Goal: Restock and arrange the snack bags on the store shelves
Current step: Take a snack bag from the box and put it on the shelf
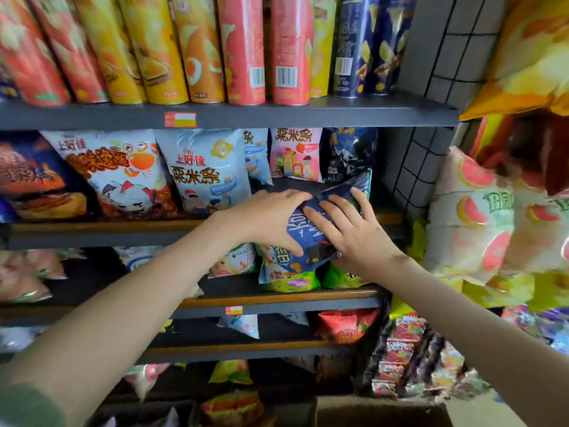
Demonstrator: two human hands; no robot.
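Observation:
A dark blue snack bag (pixel 311 241) tilts at the front edge of the middle shelf (pixel 101 231), near its right end. My left hand (pixel 264 220) grips the bag's left side, thumb underneath and fingers curled over its top. My right hand (pixel 354 232) lies on the bag's front with fingers spread and fairly straight. Behind it on the same shelf stand another dark blue bag (pixel 348 155), a pink bag (pixel 295 155) and a pale blue bag (pixel 206 171). The held bag's lower edge hangs over green bags (pixel 289 278) on the shelf below.
Tall chip tubes (pixel 240 50) line the top shelf. A wire grid panel (pixel 431 124) closes the shelf's right end. Grapefruit-print bags (pixel 474 214) and yellow bags (pixel 529 63) hang at the right. Lower shelves hold scattered bags; a cardboard box (pixel 378 411) sits at the bottom.

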